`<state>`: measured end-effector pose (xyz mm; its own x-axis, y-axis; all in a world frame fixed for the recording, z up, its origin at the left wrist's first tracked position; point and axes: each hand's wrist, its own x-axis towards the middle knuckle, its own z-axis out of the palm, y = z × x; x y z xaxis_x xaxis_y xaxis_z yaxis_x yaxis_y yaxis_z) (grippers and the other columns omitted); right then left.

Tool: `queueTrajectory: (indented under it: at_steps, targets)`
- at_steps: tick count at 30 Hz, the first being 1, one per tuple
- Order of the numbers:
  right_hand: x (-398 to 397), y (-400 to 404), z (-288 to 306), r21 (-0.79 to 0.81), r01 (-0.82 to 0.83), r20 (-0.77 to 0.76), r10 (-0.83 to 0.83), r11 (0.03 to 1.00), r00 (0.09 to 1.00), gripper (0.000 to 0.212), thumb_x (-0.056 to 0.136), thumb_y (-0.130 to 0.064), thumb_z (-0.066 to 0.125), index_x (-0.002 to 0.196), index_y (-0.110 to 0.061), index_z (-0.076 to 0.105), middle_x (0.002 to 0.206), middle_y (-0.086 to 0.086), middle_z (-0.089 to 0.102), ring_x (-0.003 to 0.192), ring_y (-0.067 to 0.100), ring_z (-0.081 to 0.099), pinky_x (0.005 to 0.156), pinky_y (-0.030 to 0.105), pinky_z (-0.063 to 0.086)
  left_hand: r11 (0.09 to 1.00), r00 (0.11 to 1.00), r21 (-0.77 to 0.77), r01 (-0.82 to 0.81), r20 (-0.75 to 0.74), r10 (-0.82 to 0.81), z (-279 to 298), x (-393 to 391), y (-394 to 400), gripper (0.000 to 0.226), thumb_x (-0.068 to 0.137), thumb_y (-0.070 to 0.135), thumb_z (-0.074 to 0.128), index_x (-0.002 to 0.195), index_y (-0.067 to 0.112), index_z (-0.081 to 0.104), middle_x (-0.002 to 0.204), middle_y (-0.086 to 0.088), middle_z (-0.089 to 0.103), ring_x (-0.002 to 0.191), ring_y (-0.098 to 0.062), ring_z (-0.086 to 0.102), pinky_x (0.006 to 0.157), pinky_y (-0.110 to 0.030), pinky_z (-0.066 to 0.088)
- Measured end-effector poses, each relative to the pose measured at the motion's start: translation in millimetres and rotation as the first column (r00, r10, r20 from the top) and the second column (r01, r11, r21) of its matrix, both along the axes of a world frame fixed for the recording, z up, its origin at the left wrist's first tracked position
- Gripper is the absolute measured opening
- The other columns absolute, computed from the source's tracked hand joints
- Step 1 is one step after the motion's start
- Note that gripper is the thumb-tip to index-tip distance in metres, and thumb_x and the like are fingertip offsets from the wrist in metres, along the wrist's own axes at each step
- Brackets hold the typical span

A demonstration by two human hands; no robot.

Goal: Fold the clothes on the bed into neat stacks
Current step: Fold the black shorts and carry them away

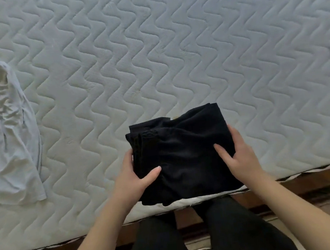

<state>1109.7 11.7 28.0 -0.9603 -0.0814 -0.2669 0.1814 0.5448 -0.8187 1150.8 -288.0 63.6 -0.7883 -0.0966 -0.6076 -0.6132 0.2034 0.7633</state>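
Here both hands grip a folded black garment [183,153] at the bed's [153,55] near edge: left hand [135,178] and right hand [237,154] pinching opposite sides, thumbs on top. A crumpled white shirt [8,140] lies well apart, leftward.

A home bedroom: bare quilted mattress [153,55] on a wooden bed frame [316,178].

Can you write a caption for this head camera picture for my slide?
Two hands, left and right, hold a folded black garment on the bed.
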Motion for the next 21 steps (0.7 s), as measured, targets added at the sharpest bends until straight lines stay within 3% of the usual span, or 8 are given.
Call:
queueTrajectory:
  at_steps: [4, 8, 12, 14, 18, 21]
  targets:
    - [59.1, 32.6, 34.2, 0.012, 0.150, 0.014, -0.150, 0.989, 0.989, 0.057, 0.094, -0.049, 0.055, 0.144, -0.045, 0.030, 0.133, -0.043, 0.040, 0.123, -0.017, 0.041, 0.094, -0.002, 0.031, 0.997, 0.996, 0.025, 0.068, -0.054, -0.066, 24.3, 13.4, 29.5, 0.056, 0.074, 0.038, 0.081, 0.121, 0.048, 0.052, 0.111, 0.020, 0.067, 0.102, -0.001, 0.066, 0.077, -0.012, 0.053]
    - [97.5, 33.0, 66.7, 0.001, 0.272, 0.009, -0.272, 0.962, 0.962, 0.059, 0.092, -0.044, 0.056, 0.146, -0.038, 0.032, 0.133, -0.043, 0.040, 0.124, -0.017, 0.041, 0.098, 0.000, 0.030, 0.980, 0.972, -0.026, 0.198, -0.125, -0.200, 50.6, 14.9, 39.3, 0.056, 0.077, 0.033, 0.082, 0.119, 0.052, 0.050, 0.108, 0.024, 0.067, 0.099, 0.002, 0.066, 0.077, -0.014, 0.053]
    - [134.4, 16.2, 98.3, -0.010, 0.437, -0.018, -0.437, 0.899, 0.899, 0.060, 0.094, -0.037, 0.061, 0.147, -0.035, 0.032, 0.139, -0.023, 0.049, 0.125, -0.011, 0.045, 0.101, 0.004, 0.033, 0.934, 0.922, -0.024, 0.355, -0.155, -0.355, 82.2, 5.9, 31.2, 0.057, 0.079, 0.033, 0.081, 0.117, 0.058, 0.048, 0.107, 0.025, 0.067, 0.098, 0.002, 0.067, 0.076, -0.018, 0.054]
    - [156.2, 6.3, 115.2, -0.043, 0.524, -0.044, -0.525, 0.851, 0.850, 0.061, 0.094, -0.033, 0.062, 0.147, -0.034, 0.033, 0.138, -0.027, 0.050, 0.126, -0.009, 0.046, 0.100, 0.006, 0.035, 0.896, 0.879, -0.030, 0.443, -0.184, -0.440, 100.0, 0.4, 28.5, 0.057, 0.079, 0.032, 0.081, 0.118, 0.058, 0.049, 0.106, 0.023, 0.069, 0.096, 0.002, 0.067, 0.072, -0.015, 0.054]
    - [197.6, -6.9, 144.0, -0.051, 0.647, -0.109, -0.649, 0.761, 0.753, 0.064, 0.093, -0.033, 0.064, 0.148, -0.038, 0.031, 0.131, -0.046, 0.042, 0.122, -0.020, 0.042, 0.094, -0.002, 0.031, 0.804, 0.788, 0.013, 0.595, -0.205, -0.580, 132.6, -11.2, 33.7, 0.056, 0.076, 0.037, 0.081, 0.120, 0.055, 0.050, 0.107, 0.017, 0.071, 0.096, -0.004, 0.069, 0.079, -0.027, 0.053]
    - [226.0, -6.1, 161.5, -0.066, 0.732, -0.129, -0.733, 0.678, 0.668, 0.063, 0.093, -0.038, 0.063, 0.147, -0.042, 0.031, 0.131, -0.047, 0.042, 0.122, -0.020, 0.041, 0.093, -0.003, 0.030, 0.724, 0.728, 0.107, 0.681, -0.206, -0.654, 151.6, -14.3, 56.6, 0.054, 0.076, 0.039, 0.077, 0.121, 0.054, 0.053, 0.110, 0.015, 0.070, 0.099, -0.008, 0.070, 0.082, -0.033, 0.056]
